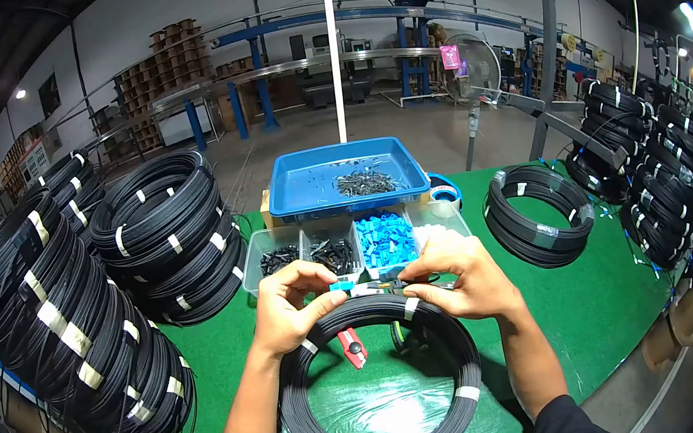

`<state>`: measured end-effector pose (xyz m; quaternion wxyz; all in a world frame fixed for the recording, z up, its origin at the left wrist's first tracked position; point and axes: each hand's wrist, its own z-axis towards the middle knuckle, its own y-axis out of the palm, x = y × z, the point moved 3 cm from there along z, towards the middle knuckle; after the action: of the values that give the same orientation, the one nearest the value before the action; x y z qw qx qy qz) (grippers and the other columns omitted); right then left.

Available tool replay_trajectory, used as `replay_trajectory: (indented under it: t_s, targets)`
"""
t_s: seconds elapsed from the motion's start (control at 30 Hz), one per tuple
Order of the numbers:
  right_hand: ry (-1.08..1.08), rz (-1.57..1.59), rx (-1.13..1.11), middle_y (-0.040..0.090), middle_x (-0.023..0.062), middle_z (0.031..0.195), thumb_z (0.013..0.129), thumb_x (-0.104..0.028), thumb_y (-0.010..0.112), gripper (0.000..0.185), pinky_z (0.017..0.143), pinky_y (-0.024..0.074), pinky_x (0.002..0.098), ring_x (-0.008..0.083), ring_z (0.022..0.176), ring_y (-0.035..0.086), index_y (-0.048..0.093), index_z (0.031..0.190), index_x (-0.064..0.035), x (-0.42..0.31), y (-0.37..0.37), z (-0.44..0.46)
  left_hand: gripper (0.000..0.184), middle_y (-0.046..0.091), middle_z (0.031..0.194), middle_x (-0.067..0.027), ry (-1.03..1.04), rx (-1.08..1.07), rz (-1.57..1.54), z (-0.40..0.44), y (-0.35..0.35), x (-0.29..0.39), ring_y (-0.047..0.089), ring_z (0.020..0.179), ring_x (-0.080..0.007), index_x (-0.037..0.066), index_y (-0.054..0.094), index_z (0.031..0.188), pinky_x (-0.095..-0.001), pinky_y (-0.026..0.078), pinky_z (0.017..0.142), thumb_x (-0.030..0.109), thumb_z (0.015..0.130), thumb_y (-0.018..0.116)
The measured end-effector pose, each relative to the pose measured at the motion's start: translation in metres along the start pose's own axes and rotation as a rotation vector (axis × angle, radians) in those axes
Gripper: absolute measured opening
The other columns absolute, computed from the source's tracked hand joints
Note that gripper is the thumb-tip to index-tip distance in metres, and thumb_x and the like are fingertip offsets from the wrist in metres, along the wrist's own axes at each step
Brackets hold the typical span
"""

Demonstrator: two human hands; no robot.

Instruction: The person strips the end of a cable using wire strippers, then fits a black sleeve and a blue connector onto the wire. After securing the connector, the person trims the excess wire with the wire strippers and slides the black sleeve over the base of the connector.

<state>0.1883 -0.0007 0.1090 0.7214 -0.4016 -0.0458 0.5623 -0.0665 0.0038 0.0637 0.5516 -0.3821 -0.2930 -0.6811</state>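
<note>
Over the far rim of a black cable coil (460, 350), my left hand (292, 305) pinches a small blue connector piece (341, 286) between thumb and fingers. My right hand (467, 280) is closed on a thin black cable end (388, 285), just right of the blue piece. A whitish strip lies between the two; whether they touch is too small to tell. White tape bands wrap the coil, which lies flat on the green table. Inside the ring, below my left hand, a red hand tool (352, 348) shows in part. Beside it is a dark object with a green edge (398, 334).
Behind my hands, clear bins (257, 262) hold black parts, blue pieces (386, 239) and white pieces. A blue tray (284, 198) with dark scraps stands beyond. Tall cable coil stacks (75, 328) rise at left; more coils (539, 214) sit at right. A tape roll (445, 193) is near the tray.
</note>
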Motion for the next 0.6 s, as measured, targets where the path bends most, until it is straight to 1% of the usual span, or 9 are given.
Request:
replay_trajectory:
  t_s: [0.07,0.1,0.2,0.23,0.27,0.33,0.4,0.47,0.6]
  targets:
    - [0.025,0.005,-0.014,0.071,0.0094,0.079,0.077,-0.014,0.079,0.017,0.07,0.0498,0.0372,0.0248,0.076,0.067,0.075,0.09,-0.004,0.0,0.0,0.001,0.024,0.068,0.091,-0.004,-0.005,-0.018,-0.004,0.0,0.002,-0.004,0.066,0.085,-0.0112,0.001,0.067,0.098,-0.0252,0.052,0.077,-0.002,0.078,0.08]
    - [0.044,0.008,-0.025,0.071,0.0092,0.079,0.077,-0.014,0.079,0.017,0.071,0.05,0.037,0.0248,0.076,0.067,0.074,0.09,-0.004,0.0,0.0,0.001,0.022,0.068,0.094,-0.006,0.021,-0.031,-0.001,0.0,0.004,-0.003,0.067,0.086,-0.0124,0.0,0.066,0.096,-0.0266,0.054,0.08,-0.006,0.079,0.077]
    - [0.057,0.015,-0.05,0.071,0.0091,0.079,0.078,-0.014,0.078,0.016,0.071,0.0504,0.0369,0.0249,0.076,0.067,0.074,0.09,-0.0036,0.002,0.001,0.001,0.019,0.068,0.098,-0.0087,0.044,-0.04,-0.122,0.001,0.005,-0.01,0.067,0.086,-0.0136,-0.001,0.062,0.093,-0.0282,0.055,0.083,-0.01,0.08,0.073]
    - [0.055,-0.002,-0.048,0.071,0.0092,0.079,0.078,-0.014,0.077,0.016,0.069,0.0507,0.0369,0.0247,0.076,0.067,0.074,0.089,-0.0031,0.002,0.0,0.001,0.018,0.067,0.1,-0.0106,0.03,-0.051,-0.118,0.002,0.005,-0.01,0.068,0.089,-0.0155,-0.001,0.06,0.091,-0.0298,0.056,0.085,-0.014,0.081,0.069]
    - [0.058,-0.001,-0.052,0.071,0.0092,0.079,0.078,-0.014,0.077,0.016,0.069,0.0507,0.0369,0.0247,0.076,0.067,0.074,0.089,-0.0031,0.003,0.001,0.001,0.018,0.067,0.1,-0.0107,0.027,-0.049,-0.121,0.002,0.007,-0.009,0.068,0.089,-0.0155,-0.001,0.06,0.091,-0.0298,0.056,0.085,-0.014,0.081,0.069]
    - [0.028,-0.006,-0.033,0.071,0.0112,0.077,0.072,-0.008,0.081,0.019,0.066,0.0522,0.0337,0.0234,0.071,0.068,0.075,0.089,-0.0024,0.004,0.002,0.002,0.018,0.067,0.099,-0.0102,-0.068,-0.044,-0.213,0.002,0.01,-0.009,0.069,0.092,-0.0167,-0.001,0.06,0.091,-0.0307,0.056,0.086,-0.014,0.081,0.068]
    - [0.044,0.006,-0.032,0.071,0.0114,0.077,0.072,-0.008,0.081,0.019,0.066,0.0522,0.0338,0.0237,0.072,0.068,0.075,0.089,-0.0022,0.004,0.003,0.001,0.017,0.069,0.097,-0.0104,-0.064,-0.049,-0.194,0.0,0.009,-0.016,0.071,0.094,-0.0185,-0.001,0.061,0.091,-0.0319,0.057,0.086,-0.014,0.082,0.068]
    - [0.059,0.021,-0.03,0.071,0.0116,0.077,0.072,-0.009,0.081,0.019,0.067,0.0523,0.034,0.0239,0.072,0.068,0.075,0.088,-0.0021,0.005,0.004,0.0,0.016,0.071,0.093,-0.0111,-0.015,-0.007,-0.023,-0.002,0.009,-0.017,0.072,0.092,-0.0187,-0.002,0.063,0.091,-0.0316,0.058,0.085,-0.013,0.082,0.069]
    - [0.048,0.014,-0.049,0.071,0.0107,0.078,0.074,-0.011,0.079,0.017,0.068,0.0516,0.0354,0.0244,0.073,0.068,0.074,0.088,-0.0026,0.005,0.006,0.0,0.016,0.073,0.092,-0.0125,0.038,-0.037,0.048,-0.002,0.009,-0.016,0.072,0.091,-0.0185,-0.002,0.065,0.091,-0.0311,0.058,0.084,-0.012,0.081,0.071]
